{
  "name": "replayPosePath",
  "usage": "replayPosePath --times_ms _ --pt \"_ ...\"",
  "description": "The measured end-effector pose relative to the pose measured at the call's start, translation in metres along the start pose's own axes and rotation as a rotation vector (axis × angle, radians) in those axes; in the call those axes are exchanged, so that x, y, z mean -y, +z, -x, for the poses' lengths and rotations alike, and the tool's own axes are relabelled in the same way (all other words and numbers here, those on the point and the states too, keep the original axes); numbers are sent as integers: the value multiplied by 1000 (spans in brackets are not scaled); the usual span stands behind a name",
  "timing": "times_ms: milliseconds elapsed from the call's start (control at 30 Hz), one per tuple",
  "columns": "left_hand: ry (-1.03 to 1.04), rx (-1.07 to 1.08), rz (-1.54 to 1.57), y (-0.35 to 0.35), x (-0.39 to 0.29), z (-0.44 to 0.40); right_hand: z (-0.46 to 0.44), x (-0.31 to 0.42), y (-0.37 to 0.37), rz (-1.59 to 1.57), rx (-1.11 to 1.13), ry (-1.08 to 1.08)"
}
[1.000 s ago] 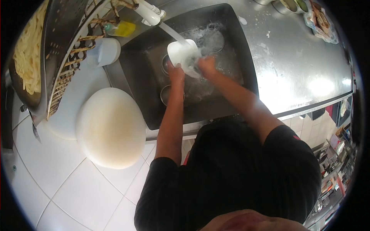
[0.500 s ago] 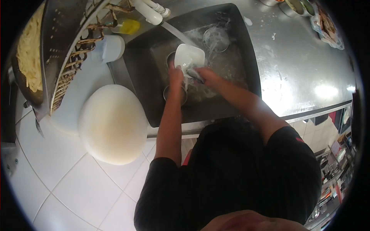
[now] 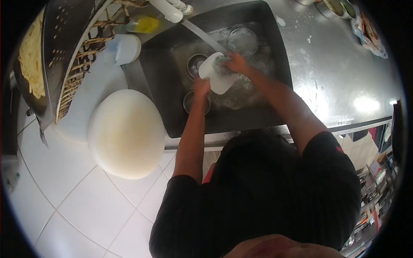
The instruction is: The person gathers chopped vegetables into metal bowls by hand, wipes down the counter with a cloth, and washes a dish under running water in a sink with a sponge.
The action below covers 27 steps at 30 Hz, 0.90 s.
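A white dish (image 3: 218,81) is held over the dark sink (image 3: 159,86), its left edge gripped by my left hand (image 3: 201,86). Against its upper right part my right hand (image 3: 237,64) presses a greyish scrubbing pad (image 3: 222,64), partly blurred by water and motion. From the white faucet (image 3: 167,10) a stream of water falls onto the top of the dish and my right fingers. Round metal bowls lie in the sink: one (image 3: 195,65) left of the dish, one (image 3: 243,41) at the upper right, and another (image 3: 189,103) beside my left forearm.
A round white board (image 3: 127,134) is left of the sink. Behind it are a white container (image 3: 128,50) and a yellow bottle (image 3: 146,25). Noodles (image 3: 31,60) lie in a pan at the far left. The steel counter (image 3: 327,73) runs right, with food containers at its back.
The dish has turned so a different white face shows, and it sits slightly lower and to the right. My right hand has moved up to its upper edge with the pad.
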<state>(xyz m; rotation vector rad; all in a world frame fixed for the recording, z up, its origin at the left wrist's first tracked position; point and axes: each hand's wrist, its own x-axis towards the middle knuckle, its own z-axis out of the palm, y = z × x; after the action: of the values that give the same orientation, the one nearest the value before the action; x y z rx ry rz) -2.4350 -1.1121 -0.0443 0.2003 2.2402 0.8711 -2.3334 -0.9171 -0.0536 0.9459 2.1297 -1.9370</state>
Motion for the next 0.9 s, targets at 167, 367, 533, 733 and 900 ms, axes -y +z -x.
replayPosePath --times_ms 167,367,533,733,900 --pt "23 93 207 -4 -22 5 -40 44 10 612 31 -738" --pt "103 112 121 -15 -14 -13 -50 25 -4 520 196 -328" --pt "51 223 164 -7 -23 -7 -11 38 24 663 30 -612" --pt "-18 224 326 -29 -37 0 -14 13 -41 -462 268 112" --pt "-248 400 654 -17 -40 14 20 11 -25 -1379 486 37"
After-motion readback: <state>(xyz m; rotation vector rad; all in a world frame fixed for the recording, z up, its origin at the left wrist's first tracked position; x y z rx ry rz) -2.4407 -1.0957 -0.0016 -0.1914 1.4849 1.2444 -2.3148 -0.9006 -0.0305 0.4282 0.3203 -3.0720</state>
